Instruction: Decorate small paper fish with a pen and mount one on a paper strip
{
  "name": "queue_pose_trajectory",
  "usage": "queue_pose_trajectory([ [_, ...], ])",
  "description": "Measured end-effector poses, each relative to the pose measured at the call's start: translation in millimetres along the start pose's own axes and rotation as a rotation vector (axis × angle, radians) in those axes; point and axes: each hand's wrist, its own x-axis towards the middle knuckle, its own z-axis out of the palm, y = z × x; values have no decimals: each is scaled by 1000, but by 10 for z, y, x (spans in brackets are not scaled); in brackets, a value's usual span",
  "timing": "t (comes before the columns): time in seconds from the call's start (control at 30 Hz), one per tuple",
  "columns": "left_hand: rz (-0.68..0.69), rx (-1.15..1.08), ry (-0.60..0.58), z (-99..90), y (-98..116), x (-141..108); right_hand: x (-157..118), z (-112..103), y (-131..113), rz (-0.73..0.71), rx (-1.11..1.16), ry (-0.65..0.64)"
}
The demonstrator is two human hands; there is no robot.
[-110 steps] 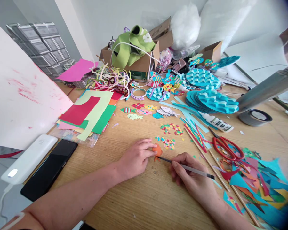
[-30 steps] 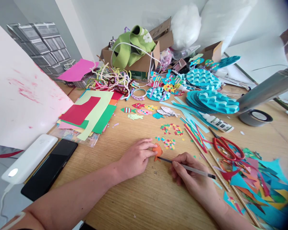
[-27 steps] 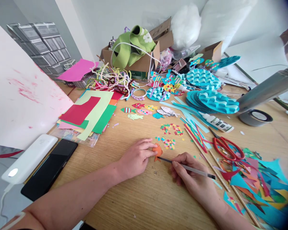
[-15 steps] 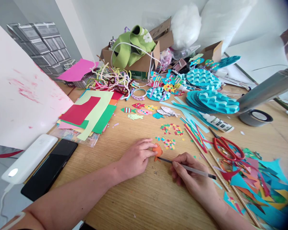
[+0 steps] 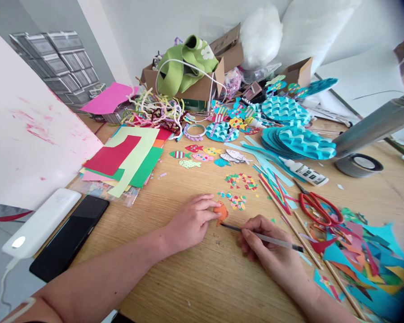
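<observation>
A small orange paper fish lies flat on the wooden table. The outstretched fingertips of my left hand rest on its left edge, fingers a little apart, and cover part of it. From the right, my right hand grips a pen with a dark tip and a clear barrel. The pen's tip touches the lower end of the fish, by its tail. Just above the fish lie small coloured paper dots, with tiny paper triangles behind them.
Several decorated paper fish lie farther back. Red-handled scissors, a glue bottle, wooden sticks and paper scraps are on the right. Coloured sheets, a phone and a white power bank are on the left.
The pen tip has shifted very slightly down and left at the fish's tail. My left hand and the fish look unmoved.
</observation>
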Motion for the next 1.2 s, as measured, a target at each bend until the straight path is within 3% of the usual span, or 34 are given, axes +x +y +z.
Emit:
queue_pose_trajectory([
  [0.7, -16, -3, -8, -6, 1, 0, 11, 18, -29, 12, -7, 42],
  [1.2, -6, 1, 1, -4, -2, 5, 4, -8, -12, 10, -9, 0],
])
